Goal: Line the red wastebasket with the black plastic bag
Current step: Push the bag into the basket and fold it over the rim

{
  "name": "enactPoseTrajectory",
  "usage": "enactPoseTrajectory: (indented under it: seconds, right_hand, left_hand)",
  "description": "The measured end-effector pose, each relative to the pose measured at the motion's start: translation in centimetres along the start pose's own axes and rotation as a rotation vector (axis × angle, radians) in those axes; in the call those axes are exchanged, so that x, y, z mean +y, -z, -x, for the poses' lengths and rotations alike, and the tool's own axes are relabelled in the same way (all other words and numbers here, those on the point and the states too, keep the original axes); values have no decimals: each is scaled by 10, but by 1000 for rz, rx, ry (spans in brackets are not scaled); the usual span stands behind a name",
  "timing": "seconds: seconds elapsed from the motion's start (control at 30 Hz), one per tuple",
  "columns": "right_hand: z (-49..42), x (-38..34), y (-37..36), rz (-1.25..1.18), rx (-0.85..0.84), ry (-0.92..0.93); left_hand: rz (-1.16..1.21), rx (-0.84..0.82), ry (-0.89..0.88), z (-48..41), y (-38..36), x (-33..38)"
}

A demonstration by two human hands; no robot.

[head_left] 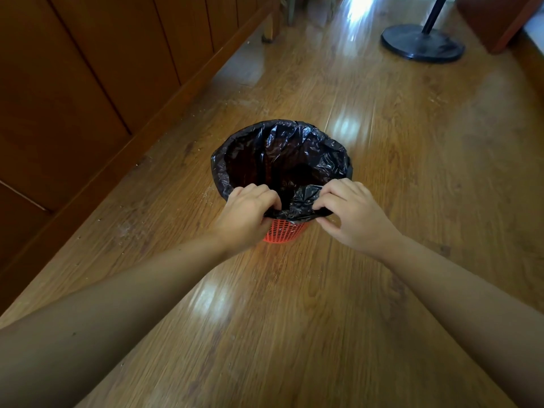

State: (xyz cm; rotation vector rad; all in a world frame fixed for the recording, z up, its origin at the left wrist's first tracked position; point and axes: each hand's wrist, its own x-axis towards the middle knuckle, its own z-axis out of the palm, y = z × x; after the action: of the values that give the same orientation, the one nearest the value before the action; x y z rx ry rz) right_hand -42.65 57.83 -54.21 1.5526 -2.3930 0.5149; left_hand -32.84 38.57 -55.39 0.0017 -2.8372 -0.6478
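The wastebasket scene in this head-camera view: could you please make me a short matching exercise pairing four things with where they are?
Things:
1. black plastic bag
2. red wastebasket
3. left hand
4. round black stand base

Places:
A. on the floor at the far upper right
B. gripping the near rim from the left side
C. folded over the rim, lining the inside
D. showing as mesh below the bag's near edge

Pairs: 1-C, 2-D, 3-B, 4-A
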Motion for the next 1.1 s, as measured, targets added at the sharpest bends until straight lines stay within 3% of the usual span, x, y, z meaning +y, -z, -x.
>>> enactPoseTrajectory:
  seconds: [0.3, 0.73, 0.93, 1.1]
  right_hand:
    - [1, -4, -8, -8, 35, 62]
    - [1, -10, -9, -116, 129, -60]
    - [-8, -5, -9, -54, -48, -54]
    - [-10, -4, -12, -86, -69, -85]
  left_hand:
    - [21, 29, 19, -1, -1, -9]
    - [45, 24, -4, -8, -13, 13]
    - [57, 4, 37, -8, -13, 10]
    - [37, -9, 26, -7, -8, 4]
